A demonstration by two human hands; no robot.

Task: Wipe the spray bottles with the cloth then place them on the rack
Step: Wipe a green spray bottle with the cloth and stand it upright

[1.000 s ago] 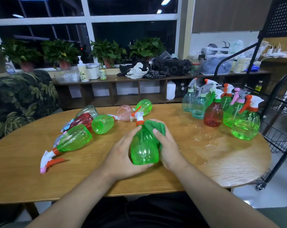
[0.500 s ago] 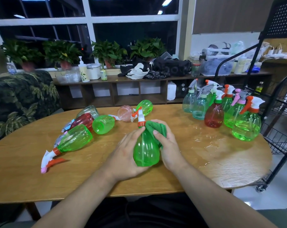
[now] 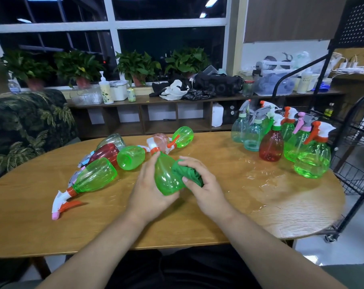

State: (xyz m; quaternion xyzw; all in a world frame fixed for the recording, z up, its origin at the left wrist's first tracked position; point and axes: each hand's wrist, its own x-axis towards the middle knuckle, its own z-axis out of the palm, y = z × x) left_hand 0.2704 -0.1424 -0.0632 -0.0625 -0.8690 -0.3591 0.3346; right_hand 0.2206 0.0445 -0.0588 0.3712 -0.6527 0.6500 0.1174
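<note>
while the left hand (image 3: 149, 190) wraps its fingers round the lower body of a green bottle (image 3: 166, 176), the right hand (image 3: 202, 184) is clenched on a bunched green cloth (image 3: 187, 174) and presses it against the bottle's right side. the bottle is held tilted just above the tabletop (image 3: 30, 215), its orange collar and white spray head pointing away from the person, toward the far pile. the thumb of the left hand lies up along the bottle's neck; the right thumb digs into the cloth.

to the left, a heap of bottles lies on its side: a big green one (image 3: 93, 177) with a white and orange trigger and a pink nozzle tip near the front, a dark red one (image 3: 105, 152) behind it, a clear one (image 3: 112, 139) further back, a small green one (image 3: 131, 157) with its base facing the camera, then a pinkish one (image 3: 161, 140) and another green one (image 3: 183, 136) at the far edge. whether any holds liquid, cannot tell.

to the right, a cluster of bottles stands upright near the tabletop's right end: two pale teal, one red (image 3: 271, 146), several green, the nearest green one (image 3: 311, 161) closest to the rim. a black wire rack (image 3: 356, 163) stands just beyond that edge, its shelves at the frame's right side.

open wood lies in front of both hands and across the near left; a shiny film shows on the surface between the hands and the upright cluster.
</note>
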